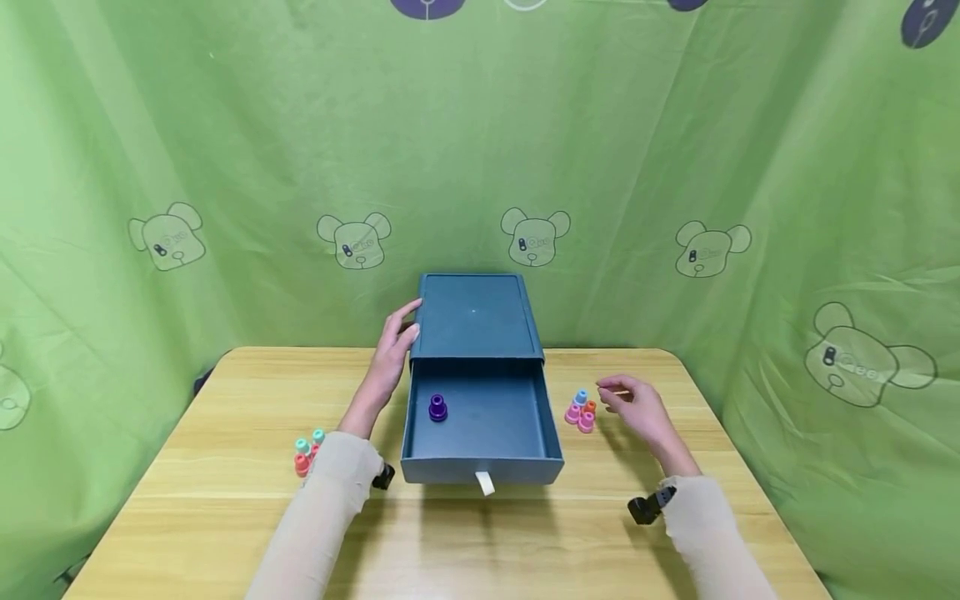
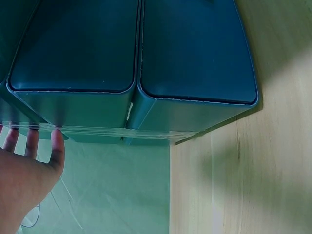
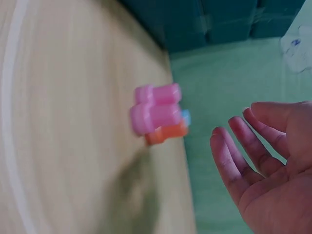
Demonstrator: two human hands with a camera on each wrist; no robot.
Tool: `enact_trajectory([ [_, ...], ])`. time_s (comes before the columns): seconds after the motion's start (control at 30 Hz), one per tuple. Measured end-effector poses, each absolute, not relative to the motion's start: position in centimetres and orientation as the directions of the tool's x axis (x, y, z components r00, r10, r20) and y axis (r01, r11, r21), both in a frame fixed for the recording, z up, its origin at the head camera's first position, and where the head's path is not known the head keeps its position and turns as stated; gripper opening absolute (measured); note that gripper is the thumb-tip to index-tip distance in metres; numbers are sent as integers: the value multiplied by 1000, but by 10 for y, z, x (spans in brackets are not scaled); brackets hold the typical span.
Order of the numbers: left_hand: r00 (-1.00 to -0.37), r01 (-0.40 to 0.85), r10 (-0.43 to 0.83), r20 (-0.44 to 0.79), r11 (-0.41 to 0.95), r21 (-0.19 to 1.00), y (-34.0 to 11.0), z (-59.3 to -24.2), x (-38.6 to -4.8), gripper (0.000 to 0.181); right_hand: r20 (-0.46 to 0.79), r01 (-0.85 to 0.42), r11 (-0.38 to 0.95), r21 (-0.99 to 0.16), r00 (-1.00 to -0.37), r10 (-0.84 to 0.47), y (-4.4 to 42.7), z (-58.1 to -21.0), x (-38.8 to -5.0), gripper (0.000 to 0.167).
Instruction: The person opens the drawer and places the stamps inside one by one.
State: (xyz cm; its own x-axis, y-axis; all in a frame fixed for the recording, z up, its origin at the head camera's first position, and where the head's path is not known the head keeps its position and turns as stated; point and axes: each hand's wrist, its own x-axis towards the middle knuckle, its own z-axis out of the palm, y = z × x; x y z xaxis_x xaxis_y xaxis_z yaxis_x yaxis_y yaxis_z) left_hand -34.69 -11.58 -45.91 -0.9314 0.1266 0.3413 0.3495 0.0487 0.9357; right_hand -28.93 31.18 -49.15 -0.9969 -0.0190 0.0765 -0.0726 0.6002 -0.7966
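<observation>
The left hand rests against the left side of a dark blue drawer box, its fingertips touching the wall in the left wrist view. The box's drawer is pulled out toward the front, with a small purple stepped cup-like piece standing in its left part. To the right of the box, the right hand hovers with loosely bent fingers and holds nothing. Just left of its fingertips stand similar small pieces: a blue one, an orange one and two pink ones.
Beside the left forearm, mint and red pieces stand in a cluster partly hidden by the sleeve. A white pull tab sticks out from the drawer front. Behind the wooden table hangs a green curtain.
</observation>
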Motion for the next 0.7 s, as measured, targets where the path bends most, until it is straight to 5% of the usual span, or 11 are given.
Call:
enact_trajectory([
  [0.7,-935,342,127,331,75,937,-116,-459,-346,50,-52,44,596,-802,-999,4,315,-537,-307,36],
])
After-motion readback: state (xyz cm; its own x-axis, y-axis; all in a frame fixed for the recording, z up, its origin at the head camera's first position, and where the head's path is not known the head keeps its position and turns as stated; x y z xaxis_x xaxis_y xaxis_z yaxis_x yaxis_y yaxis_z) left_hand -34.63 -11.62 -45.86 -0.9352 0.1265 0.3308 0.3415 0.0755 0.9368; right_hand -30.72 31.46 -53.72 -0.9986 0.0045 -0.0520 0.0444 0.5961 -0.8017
